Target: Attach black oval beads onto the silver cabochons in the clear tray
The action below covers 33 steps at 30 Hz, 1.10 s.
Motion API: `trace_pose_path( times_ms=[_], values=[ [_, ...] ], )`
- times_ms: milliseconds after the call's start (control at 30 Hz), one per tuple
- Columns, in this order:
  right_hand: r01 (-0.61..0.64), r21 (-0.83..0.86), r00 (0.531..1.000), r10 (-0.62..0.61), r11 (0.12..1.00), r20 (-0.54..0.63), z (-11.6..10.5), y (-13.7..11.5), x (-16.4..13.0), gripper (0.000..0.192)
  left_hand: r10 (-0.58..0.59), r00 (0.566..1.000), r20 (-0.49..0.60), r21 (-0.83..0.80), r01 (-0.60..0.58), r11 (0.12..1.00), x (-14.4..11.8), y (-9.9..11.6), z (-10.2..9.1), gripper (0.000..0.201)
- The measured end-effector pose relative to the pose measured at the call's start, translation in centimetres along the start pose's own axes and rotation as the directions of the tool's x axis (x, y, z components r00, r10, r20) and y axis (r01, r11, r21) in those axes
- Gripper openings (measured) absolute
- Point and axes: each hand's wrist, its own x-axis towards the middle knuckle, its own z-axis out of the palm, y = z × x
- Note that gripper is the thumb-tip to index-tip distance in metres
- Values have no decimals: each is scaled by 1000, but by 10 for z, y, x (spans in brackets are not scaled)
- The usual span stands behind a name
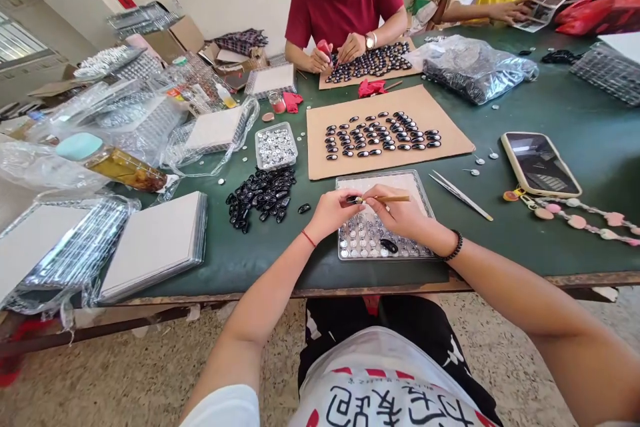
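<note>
Above a clear plastic tray (345, 255) my two hands meet. My left hand (331, 213) pinches a small black oval piece (354, 200) by its end. Between the fingers of my right hand (400, 215) is a thin wooden stick (397, 199), its tip at the black piece. Small round silver discs (357, 235) sit in rows in the tray, partly under a white sheet. One black oval piece (389, 245) lies on those discs. To the left are a heap of black pieces (263, 197) and a plastic tub (276, 163) of silvery discs.
Beyond the tray, a cardboard sheet (320, 123) carries rows of black pieces. Tweezers (463, 195) and a phone (541, 160) with a beaded strap lie right. Stacked trays (155, 240) and a bottle (125, 167) crowd the left. Opposite, a red-shirted person (345, 7) works.
</note>
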Motion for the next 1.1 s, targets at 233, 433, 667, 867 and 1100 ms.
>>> trace_pose_path(
  times_ms=[233,433,667,867,1100],
  values=[
    [-32,-25,999,31,999,-17,-2,-3,1,17,-50,999,19,-101,52,994,3,-4,3,33],
    [-9,-16,1000,9,1000,-7,2,-1,-1,17,-14,1000,6,-78,14,997,2,-6,3,32],
    [-107,161,994,105,981,19,1,-5,2,25,33,999,-23,-50,-34,998,-3,-1,7,28],
    [-399,596,883,468,697,44,3,15,12,38,-2,1000,3,-48,2,999,-6,9,5,25],
    [-454,471,888,426,757,172,4,8,12,18,82,996,-19,19,-81,996,-7,6,5,36]
  ],
)
